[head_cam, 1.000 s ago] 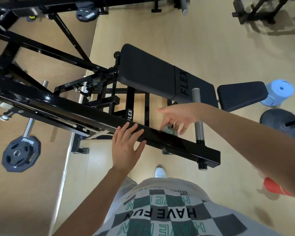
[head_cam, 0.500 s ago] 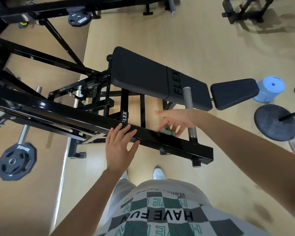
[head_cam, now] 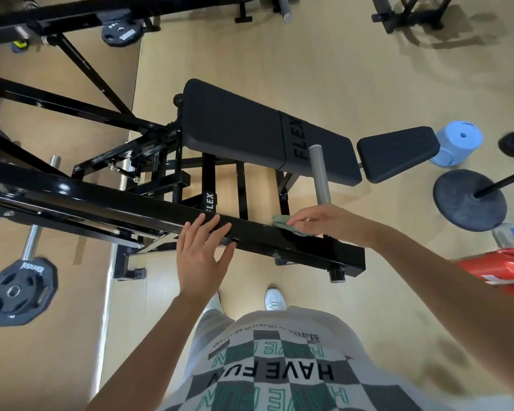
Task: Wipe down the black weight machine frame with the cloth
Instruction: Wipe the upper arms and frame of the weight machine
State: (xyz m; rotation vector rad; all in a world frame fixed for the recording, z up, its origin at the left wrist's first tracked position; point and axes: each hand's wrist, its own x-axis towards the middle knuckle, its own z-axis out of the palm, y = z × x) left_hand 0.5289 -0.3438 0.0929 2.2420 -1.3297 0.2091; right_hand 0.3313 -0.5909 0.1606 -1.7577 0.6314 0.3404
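- Here we are above the black weight machine frame (head_cam: 131, 203); its long glossy beam crosses from the left edge towards the lower right of centre.
- The cloth (head_cam: 283, 226), a small green wad, sits on the beam's top face just right of centre, under our right hand (head_cam: 318, 221).
- The right hand's fingers lie fairly flat over the cloth, pressing it down rather than pinching it, as far as we can see; the thumb is hidden.
- Our left hand (head_cam: 202, 250) rests on the same beam at centre frame, fingers spread and straight, holding nothing, just steadying.
- The wipe, we judge, is mid-stroke near the beam's right end, with plenty of frame on the left not yet reached.
- To do it well, we'd spread the wad wider so more fabric meets the metal.
- Long, overlapping strokes along the beam beat short dabs, with even pressure through the palm.
- Pale scuffs show on the near edge, right of the left hand, so we'd roll the cloth over that edge and down the side face.
- The bracing hand should shift ahead of the cloth, or it will leave fingerprints on the gloss.
- Watch the grey handle (head_cam: 319, 176) rising just above the right hand; a wide stroke could knock the knuckles on it.
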